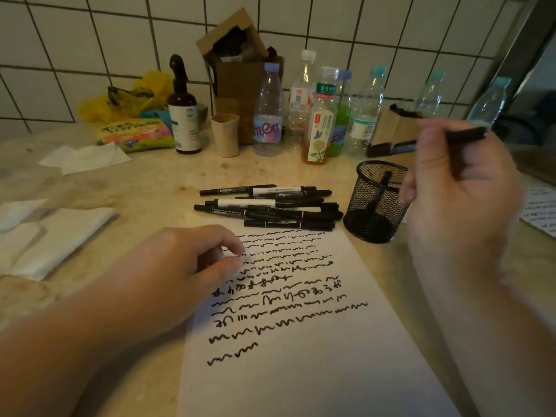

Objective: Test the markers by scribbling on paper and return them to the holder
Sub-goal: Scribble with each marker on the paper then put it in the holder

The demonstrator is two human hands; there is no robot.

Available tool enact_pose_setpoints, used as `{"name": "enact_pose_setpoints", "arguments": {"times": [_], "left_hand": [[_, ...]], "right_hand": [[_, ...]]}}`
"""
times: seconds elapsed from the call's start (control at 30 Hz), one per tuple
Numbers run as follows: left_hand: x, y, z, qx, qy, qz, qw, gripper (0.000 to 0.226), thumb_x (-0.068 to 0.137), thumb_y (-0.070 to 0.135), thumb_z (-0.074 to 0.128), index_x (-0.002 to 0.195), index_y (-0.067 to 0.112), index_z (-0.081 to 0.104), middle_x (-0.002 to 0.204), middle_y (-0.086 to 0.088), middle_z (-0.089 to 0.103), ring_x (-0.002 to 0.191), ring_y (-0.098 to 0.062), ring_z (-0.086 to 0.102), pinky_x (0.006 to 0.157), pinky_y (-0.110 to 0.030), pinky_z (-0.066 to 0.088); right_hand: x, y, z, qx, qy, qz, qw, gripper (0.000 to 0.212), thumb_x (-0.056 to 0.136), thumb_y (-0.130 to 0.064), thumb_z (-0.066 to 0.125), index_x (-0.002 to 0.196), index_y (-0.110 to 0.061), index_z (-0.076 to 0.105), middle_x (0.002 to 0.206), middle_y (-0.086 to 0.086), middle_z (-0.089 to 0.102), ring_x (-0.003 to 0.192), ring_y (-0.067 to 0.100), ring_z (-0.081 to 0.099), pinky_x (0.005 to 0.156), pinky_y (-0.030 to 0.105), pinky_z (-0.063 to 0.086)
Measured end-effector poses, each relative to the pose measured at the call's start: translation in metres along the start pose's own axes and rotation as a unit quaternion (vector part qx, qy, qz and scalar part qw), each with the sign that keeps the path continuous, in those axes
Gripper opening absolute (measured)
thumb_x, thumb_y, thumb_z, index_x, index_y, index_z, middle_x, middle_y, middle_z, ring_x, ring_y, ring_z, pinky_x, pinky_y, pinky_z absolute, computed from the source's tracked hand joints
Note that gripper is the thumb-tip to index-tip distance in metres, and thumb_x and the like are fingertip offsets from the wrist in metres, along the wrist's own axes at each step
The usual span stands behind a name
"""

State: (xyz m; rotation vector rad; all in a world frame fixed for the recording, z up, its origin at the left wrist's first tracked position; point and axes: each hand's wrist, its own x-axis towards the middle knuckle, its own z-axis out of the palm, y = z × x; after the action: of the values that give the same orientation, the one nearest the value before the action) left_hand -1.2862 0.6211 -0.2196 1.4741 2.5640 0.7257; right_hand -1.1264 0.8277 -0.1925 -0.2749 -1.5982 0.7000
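The desk [150, 188] is a pale, mottled stone top. A sheet of paper [316, 371] covered in black scribbles lies at its middle. Just beyond the paper rests a heap of black markers [267, 206] — to the right of that heap stands a black mesh holder [376, 215]. Left of the paper lie white tissues [54, 236]; far beyond it, bottles [267, 115] and a beige cup [225, 135] line the wall.

Both forearms are bare with no sleeve, watch or ring showing, the left hand [192, 260] at centre left and the right hand [457, 188] at upper right, somewhat blurred.
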Motion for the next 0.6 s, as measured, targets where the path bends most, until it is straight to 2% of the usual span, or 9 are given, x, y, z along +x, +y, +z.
{"name": "enact_pose_setpoints", "arguments": {"times": [0.07,0.13,0.2,0.23,0.3,0.4,0.5,0.6], "left_hand": [[0.0,-0.001,0.001,0.007,-0.006,0.006,1.0,0.011,0.084,0.054,0.051,0.093,0.051,0.056,0.089,0.042,0.054,0.076,0.013,0.055,0.052,-0.016,0.045],[0.0,-0.001,0.002,0.007,-0.009,0.008,1.0,0.009,0.085,0.053,0.051,0.093,0.051,0.056,0.089,0.041,0.055,0.075,0.011,0.057,0.052,-0.018,0.047],[-0.001,-0.001,0.003,0.0,-0.016,0.012,1.0,0.008,0.085,0.052,0.052,0.092,0.051,0.057,0.086,0.035,0.06,0.071,0.007,0.058,0.053,-0.018,0.048],[-0.001,-0.001,0.003,-0.003,-0.019,0.014,1.0,0.008,0.086,0.052,0.053,0.092,0.051,0.058,0.084,0.032,0.062,0.071,0.005,0.059,0.054,-0.018,0.049],[-0.002,-0.002,0.004,-0.006,-0.022,0.018,1.0,0.009,0.086,0.052,0.053,0.093,0.051,0.058,0.083,0.031,0.063,0.071,0.004,0.06,0.057,-0.019,0.051],[-0.001,-0.002,0.004,-0.002,-0.021,0.02,1.0,0.01,0.085,0.053,0.053,0.094,0.052,0.058,0.086,0.037,0.059,0.075,0.008,0.059,0.057,-0.018,0.049],[-0.002,-0.003,0.004,-0.004,-0.019,0.023,1.0,0.009,0.086,0.052,0.054,0.094,0.051,0.058,0.087,0.039,0.058,0.076,0.008,0.058,0.054,-0.015,0.045],[-0.002,-0.004,0.003,-0.004,-0.02,0.028,0.999,0.009,0.086,0.051,0.054,0.095,0.05,0.058,0.088,0.039,0.058,0.074,0.007,0.059,0.054,-0.015,0.046]], "right_hand": [[0.006,0.005,-0.001,-0.043,0.045,0.024,0.998,0.016,0.099,-0.04,0.055,0.108,-0.033,0.065,0.094,-0.002,0.068,0.081,0.024,0.067,0.068,0.048,0.058],[0.008,0.008,-0.001,-0.078,0.053,0.059,0.994,0.019,0.098,-0.044,0.054,0.109,-0.035,0.066,0.096,-0.003,0.07,0.086,0.021,0.068,0.073,0.046,0.059],[0.01,0.01,0.0,-0.105,0.043,0.1,0.989,0.018,0.098,-0.04,0.056,0.111,-0.035,0.067,0.095,-0.012,0.068,0.084,-0.001,0.066,0.067,0.021,0.057],[0.01,0.012,0.0,-0.113,0.033,0.12,0.986,0.018,0.099,-0.036,0.057,0.114,-0.033,0.067,0.096,-0.015,0.066,0.081,-0.011,0.063,0.06,0.009,0.051],[0.01,0.015,0.0,-0.111,0.009,0.162,0.98,0.021,0.1,-0.029,0.057,0.118,-0.028,0.067,0.099,-0.013,0.064,0.074,-0.024,0.056,0.052,-0.001,0.042],[0.011,0.015,0.0,-0.113,-0.008,0.187,0.976,0.023,0.099,-0.026,0.059,0.121,-0.024,0.067,0.1,-0.008,0.065,0.067,-0.022,0.055,0.048,-0.002,0.039],[0.01,0.016,0.002,-0.108,-0.016,0.181,0.977,0.022,0.098,-0.024,0.061,0.119,-0.024,0.067,0.089,-0.011,0.065,0.067,-0.021,0.058,0.048,0.001,0.042],[0.007,0.013,0.004,-0.129,-0.036,0.141,0.981,0.022,0.095,-0.025,0.064,0.117,-0.031,0.063,0.074,-0.003,0.064,0.067,0.005,0.064,0.054,0.007,0.048]]}}
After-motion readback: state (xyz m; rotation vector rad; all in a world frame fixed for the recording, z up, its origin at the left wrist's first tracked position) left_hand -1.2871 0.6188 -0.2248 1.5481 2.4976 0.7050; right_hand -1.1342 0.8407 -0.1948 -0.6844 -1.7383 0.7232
